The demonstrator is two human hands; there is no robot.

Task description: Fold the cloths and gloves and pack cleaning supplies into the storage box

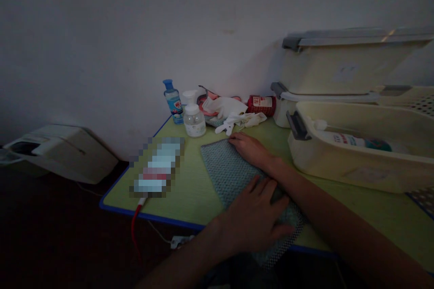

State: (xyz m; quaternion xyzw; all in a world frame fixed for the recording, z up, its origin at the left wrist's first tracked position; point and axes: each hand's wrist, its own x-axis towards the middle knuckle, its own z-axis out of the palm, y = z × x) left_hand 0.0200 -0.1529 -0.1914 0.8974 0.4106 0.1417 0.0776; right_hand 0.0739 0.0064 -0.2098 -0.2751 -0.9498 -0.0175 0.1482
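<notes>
A grey-green woven cloth (225, 169) lies flat on the yellow-green table (190, 189), its near end hanging over the front edge. My left hand (254, 219) rests palm down on the near part of the cloth, fingers stretched out and spread. My right hand (249, 149) lies flat on the cloth's far right corner, fingers extended toward the back. Neither hand holds anything.
Behind the cloth stand a blue-capped bottle (172, 101), a clear pump bottle (194, 117), white gloves (237, 119) and a red can (261, 104). Cream plastic bins (356, 162) fill the right. A blurred flat object (158, 167) with a red cable lies left. A white box (64, 151) sits beyond the table.
</notes>
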